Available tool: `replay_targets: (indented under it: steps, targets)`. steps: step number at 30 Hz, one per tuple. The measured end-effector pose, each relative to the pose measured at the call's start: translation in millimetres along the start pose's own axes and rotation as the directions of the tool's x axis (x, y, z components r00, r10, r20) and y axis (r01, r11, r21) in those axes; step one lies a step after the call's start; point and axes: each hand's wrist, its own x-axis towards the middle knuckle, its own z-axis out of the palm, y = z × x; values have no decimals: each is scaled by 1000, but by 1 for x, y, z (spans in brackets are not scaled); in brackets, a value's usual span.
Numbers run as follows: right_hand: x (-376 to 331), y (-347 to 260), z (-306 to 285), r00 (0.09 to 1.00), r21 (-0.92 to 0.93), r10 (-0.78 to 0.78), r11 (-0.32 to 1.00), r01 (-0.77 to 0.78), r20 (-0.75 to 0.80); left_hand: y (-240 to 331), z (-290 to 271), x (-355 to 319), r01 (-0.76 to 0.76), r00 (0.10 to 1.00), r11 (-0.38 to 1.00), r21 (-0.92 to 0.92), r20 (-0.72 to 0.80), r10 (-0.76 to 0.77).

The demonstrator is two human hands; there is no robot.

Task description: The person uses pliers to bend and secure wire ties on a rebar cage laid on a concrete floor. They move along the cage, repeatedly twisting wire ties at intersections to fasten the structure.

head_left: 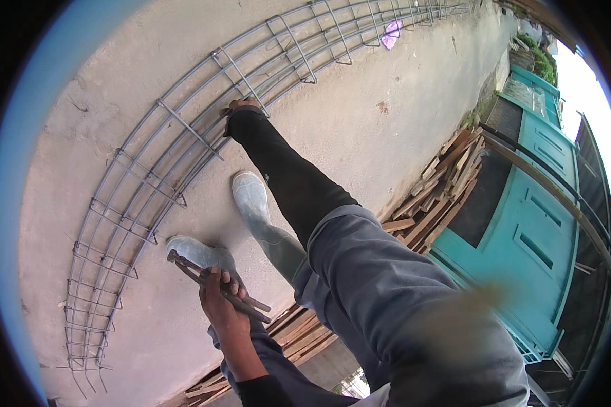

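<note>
A long cage of thin steel reinforcing bars (157, 173), tied together with square stirrups, curves across the ground from lower left to upper right. My right hand (241, 107), at the end of a black-sleeved arm, is closed around a bar on the near side of this cage; part of its fingers is hidden behind the wrist and steel. Low in the view, my left hand (223, 298) grips a pair of dark, rusty pincers (191, 267). Their jaws point up and left, away from my arm, and the handles stick out past my fingers. The pincers are apart from the cage.
Two grey rubber boots (251, 195) stand on the concrete ground (332, 136) beside the cage. A purple plastic scrap (391, 34) lies against its far part. Stacked timber pieces (448, 178) and a turquoise metal panel (516, 230) are on the right, with more planks (302, 332) below.
</note>
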Motion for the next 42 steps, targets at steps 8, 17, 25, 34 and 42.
replay_targets:
  steps: [8, 17, 25, 34, 42]
  targets:
    - [7, -18, -21, 941, 744, 26, 606, -282, 336, 4, 5, -4, -25, 1000, 1000, -11, 18, 25]
    - [-104, -24, -75, 855, 841, 176, 165, -515, 489, -7, 0, -7, -89, 992, 989, 117, 100, 78]
    - [-415, 131, -263, 674, 487, 483, 467, -738, 558, -95, -60, -65, -115, 968, 929, 351, 249, 25]
    - [-600, 284, -403, 565, 357, 653, 438, -825, 504, -117, -3, -175, -164, 975, 898, 409, 203, 86]
    - [-465, 469, -525, 805, 560, 480, 583, -589, 348, -197, 162, -223, -268, 963, 900, 345, 104, 247]
